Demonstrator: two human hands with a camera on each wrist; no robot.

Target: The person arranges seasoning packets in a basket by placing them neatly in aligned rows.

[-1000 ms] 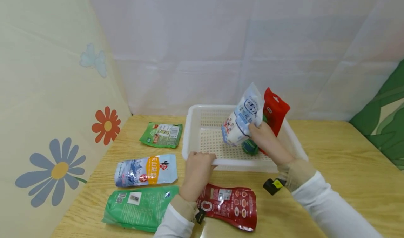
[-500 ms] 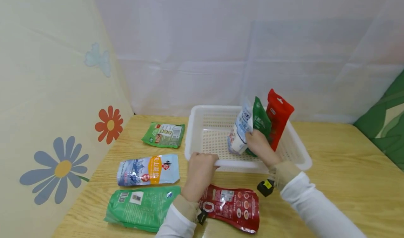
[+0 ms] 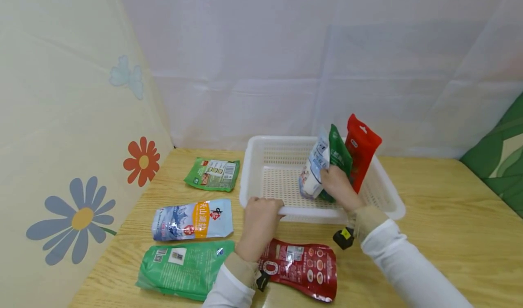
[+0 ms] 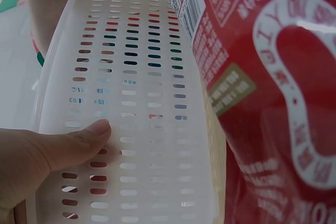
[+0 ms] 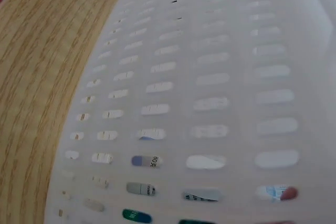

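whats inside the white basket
A white-and-blue packet, held by the right hand, a green packet and a red packet. The hand hides part of the green one; the red one's bottom is covered.

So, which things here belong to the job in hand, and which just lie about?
Likely involved: white basket; pale bag, dark green bag and bright red bag inside it.

Lying about, perhaps for later: small green packet, blue-orange bag, large green bag, dark red bag.
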